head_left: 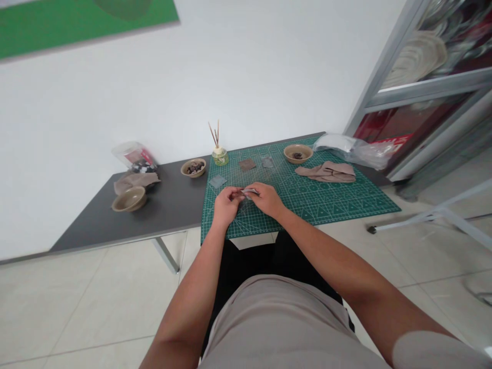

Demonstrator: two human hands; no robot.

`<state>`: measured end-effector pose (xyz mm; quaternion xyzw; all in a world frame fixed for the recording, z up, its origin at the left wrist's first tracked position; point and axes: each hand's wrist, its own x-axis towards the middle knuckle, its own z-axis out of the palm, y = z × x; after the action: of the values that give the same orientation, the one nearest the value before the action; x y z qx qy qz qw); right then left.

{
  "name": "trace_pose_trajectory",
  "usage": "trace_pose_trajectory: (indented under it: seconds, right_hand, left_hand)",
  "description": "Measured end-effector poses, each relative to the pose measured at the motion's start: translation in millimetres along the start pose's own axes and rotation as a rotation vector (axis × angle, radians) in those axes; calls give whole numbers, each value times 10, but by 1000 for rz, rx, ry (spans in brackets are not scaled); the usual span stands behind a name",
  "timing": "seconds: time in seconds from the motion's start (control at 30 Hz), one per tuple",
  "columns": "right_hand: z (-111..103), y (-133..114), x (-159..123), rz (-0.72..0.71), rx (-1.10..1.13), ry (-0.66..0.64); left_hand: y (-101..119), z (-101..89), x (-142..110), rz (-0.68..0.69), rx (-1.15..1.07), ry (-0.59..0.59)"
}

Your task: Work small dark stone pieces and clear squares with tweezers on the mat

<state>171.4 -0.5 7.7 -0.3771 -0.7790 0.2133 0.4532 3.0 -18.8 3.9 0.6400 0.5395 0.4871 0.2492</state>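
Observation:
Above the near part of a green cutting mat (307,197), my left hand (226,206) and my right hand (267,199) meet with fingertips pinched. Between them is a small thin greyish piece (250,191), mostly covered by my fingers; I cannot make out its kind. Just beyond my left hand lies a pale translucent square (218,181). Farther back on the mat are a brown sheer square (246,164) and another greyish translucent square (267,162).
A bowl of dark lumps (194,168) and a reed diffuser (220,155) stand behind. Right are a bowl (298,154) with a little dark material, a folded cloth (328,172) and a plastic bag (346,148). Left are a bowl (129,200), a cloth (134,182) and a clear container (132,155).

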Motion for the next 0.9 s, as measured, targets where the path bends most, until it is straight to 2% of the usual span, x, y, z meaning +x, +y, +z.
trace_pose_trajectory:
  seconds: [0.17, 0.37, 0.77, 0.9]
  right_hand:
    - [-3, -17, 1, 9, 9, 22]
    - [-5, -33, 5, -39, -9, -32]
    - [3, -25, -21, -2, -56, -7]
    - [7, -9, -22, 15, -59, -4]
  left_hand:
    - [-13, -1, -2, -10, 5, 16]
    - [22, 3, -14, -16, -45, 23]
    - [0, 18, -12, 9, -43, 7]
    - [-2, 19, -16, -25, -97, 24]
